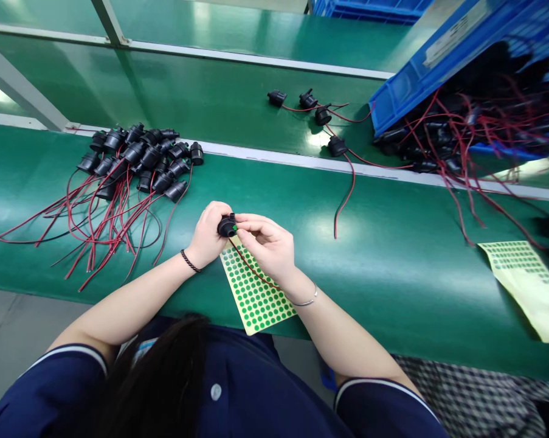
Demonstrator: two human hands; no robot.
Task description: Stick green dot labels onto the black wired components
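Note:
My left hand (211, 234) is closed around a small black cylindrical part (226, 227), which has a short spout and a red wire (251, 267) trailing down to the right. The thumb and forefinger of my right hand (269, 244) pinch at the part's side, where a green dot sticker (234, 227) shows by the fingertips. Whether the dot is fully pressed on, I cannot tell. Under both hands lies a pale sheet of green dot stickers (260, 298), partly covered by the right hand and wire.
A pile of similar black parts (137, 158) with red wires lies at the left, some bearing green dots. Several more (308, 99) are scattered beyond the metal strip. A tilted blue crate (406, 85) spills parts at right, near another sticker sheet (524, 286).

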